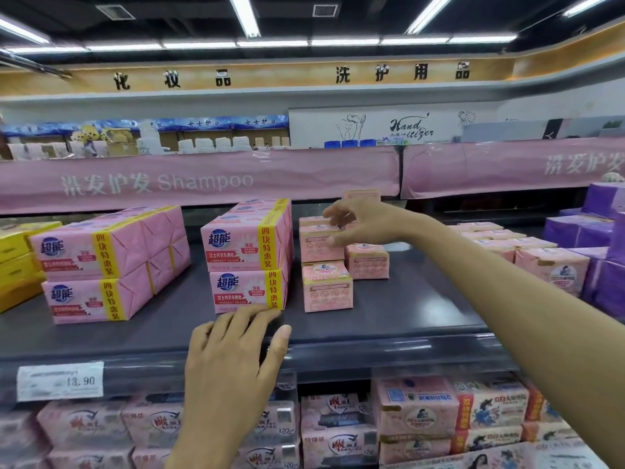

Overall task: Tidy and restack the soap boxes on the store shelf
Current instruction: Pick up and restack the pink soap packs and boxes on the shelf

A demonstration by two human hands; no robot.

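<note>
Small pink soap boxes stand in short stacks mid-shelf. My right hand (362, 221) reaches in from the right and grips the right end of the upper small pink box (318, 247), thumb on its front, fingers curled over its top. That box sits on a lower small box (326, 289); another small box (367, 262) stands just behind to the right. My left hand (233, 353) rests flat on the shelf's front edge, its straight fingertips touching the bottom of the lower pink four-pack (247, 291), which carries a second four-pack (243, 243).
More pink four-packs (101, 252) lie at left beside yellow packs (17, 258). Pink boxes (551, 269) and purple packs (605, 265) fill the right. A dark shelf (389, 319) with a price tag (61, 380) fronts a lower shelf of soaps (338, 431).
</note>
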